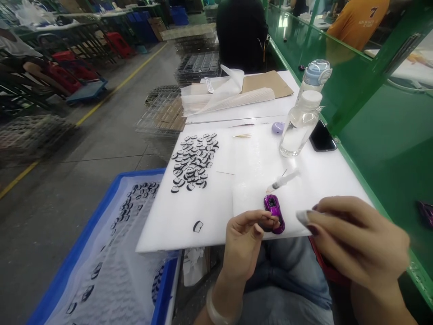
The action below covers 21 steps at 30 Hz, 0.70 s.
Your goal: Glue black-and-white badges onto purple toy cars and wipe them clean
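My left hand (241,246) is closed in a pinch at the front edge of the white table (216,207). A small dark part (265,227) shows at its fingertips, mostly hidden by the fingers. Right beside those fingers lies a purple toy car (273,212), partly covered by them. My right hand (358,239), blurred, hovers to the right of the car with thumb and fingers pressed together. One of its fingertips looks whitish-grey; whether something is pinched there is unclear. Behind the car lies a syringe (282,181) with a thin needle-like tip.
Many small black-and-white parts (192,162) lie at left, with one apart (198,226). A clear bottle (299,126), a blue-lidded bottle (314,74), a phone (323,136) and a purple case (278,128) stand at right. A blue tray (98,216) holds more parts. A person (241,36) sits ahead.
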Each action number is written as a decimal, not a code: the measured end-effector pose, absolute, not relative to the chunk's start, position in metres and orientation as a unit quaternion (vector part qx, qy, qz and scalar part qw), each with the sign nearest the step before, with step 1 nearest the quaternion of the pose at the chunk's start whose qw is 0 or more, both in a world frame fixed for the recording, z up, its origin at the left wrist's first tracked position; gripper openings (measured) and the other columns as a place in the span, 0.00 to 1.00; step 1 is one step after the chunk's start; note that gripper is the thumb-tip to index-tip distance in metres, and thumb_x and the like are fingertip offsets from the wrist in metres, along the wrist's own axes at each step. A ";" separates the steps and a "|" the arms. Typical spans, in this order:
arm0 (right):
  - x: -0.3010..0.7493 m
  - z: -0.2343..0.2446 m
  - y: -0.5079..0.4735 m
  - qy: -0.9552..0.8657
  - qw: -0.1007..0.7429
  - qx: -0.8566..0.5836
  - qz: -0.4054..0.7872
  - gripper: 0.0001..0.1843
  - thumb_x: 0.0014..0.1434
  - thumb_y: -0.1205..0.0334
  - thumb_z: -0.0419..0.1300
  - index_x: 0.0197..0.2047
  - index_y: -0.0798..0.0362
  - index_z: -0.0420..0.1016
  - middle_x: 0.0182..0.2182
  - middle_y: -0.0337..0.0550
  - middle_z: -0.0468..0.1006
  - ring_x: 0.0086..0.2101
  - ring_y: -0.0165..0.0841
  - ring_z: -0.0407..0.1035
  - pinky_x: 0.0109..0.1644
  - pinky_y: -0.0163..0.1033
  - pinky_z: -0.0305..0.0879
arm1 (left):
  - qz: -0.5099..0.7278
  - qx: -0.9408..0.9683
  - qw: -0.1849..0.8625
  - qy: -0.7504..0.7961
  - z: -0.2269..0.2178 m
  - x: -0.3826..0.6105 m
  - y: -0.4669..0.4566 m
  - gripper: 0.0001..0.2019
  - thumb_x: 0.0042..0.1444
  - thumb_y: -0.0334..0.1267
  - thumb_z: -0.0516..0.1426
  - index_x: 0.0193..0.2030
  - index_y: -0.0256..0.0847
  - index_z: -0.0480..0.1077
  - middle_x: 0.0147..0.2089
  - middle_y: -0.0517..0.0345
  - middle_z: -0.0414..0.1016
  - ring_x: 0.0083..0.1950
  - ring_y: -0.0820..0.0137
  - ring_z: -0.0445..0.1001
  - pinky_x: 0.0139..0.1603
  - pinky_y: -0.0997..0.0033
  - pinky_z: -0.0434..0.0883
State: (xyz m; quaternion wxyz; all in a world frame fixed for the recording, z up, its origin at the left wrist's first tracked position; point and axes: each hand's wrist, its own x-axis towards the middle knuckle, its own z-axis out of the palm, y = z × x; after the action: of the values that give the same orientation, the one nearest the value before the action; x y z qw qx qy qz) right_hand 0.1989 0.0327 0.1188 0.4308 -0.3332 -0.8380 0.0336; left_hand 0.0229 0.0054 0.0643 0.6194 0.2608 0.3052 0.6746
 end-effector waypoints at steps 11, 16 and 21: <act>0.197 0.084 0.026 -0.734 0.472 -0.418 0.252 0.08 0.62 0.73 0.61 0.41 0.52 0.78 0.34 0.39 0.76 0.30 0.26 0.71 0.28 0.32 0.64 | 0.668 0.441 0.478 0.362 0.067 0.003 -0.004 0.09 0.53 0.42 0.69 0.42 0.47 0.81 0.35 0.57 0.83 0.36 0.69 0.81 0.38 0.72 0.80; 0.191 0.078 0.026 -0.727 0.427 -0.467 0.268 0.04 0.63 0.69 0.61 0.38 0.53 0.78 0.31 0.39 0.76 0.30 0.26 0.70 0.31 0.32 0.66 | 0.523 0.675 0.138 0.502 0.067 -0.001 -0.006 0.13 0.54 0.24 0.66 0.46 0.40 0.78 0.39 0.56 0.79 0.40 0.70 0.77 0.42 0.70 0.76; 0.187 0.074 0.028 -0.745 0.381 -0.480 0.265 0.03 0.62 0.67 0.62 0.40 0.54 0.77 0.32 0.38 0.75 0.29 0.25 0.71 0.30 0.31 0.65 | 0.454 0.741 0.068 0.490 0.060 0.010 0.001 0.12 0.56 0.27 0.65 0.47 0.34 0.76 0.40 0.53 0.75 0.41 0.69 0.73 0.43 0.67 0.75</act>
State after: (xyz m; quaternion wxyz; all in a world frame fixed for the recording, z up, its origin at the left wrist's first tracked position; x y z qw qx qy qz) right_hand 0.1868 0.0283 0.0743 0.3807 -0.4796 -0.7450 0.2645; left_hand 0.0102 0.0006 0.0603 0.0677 0.7411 0.4901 0.4539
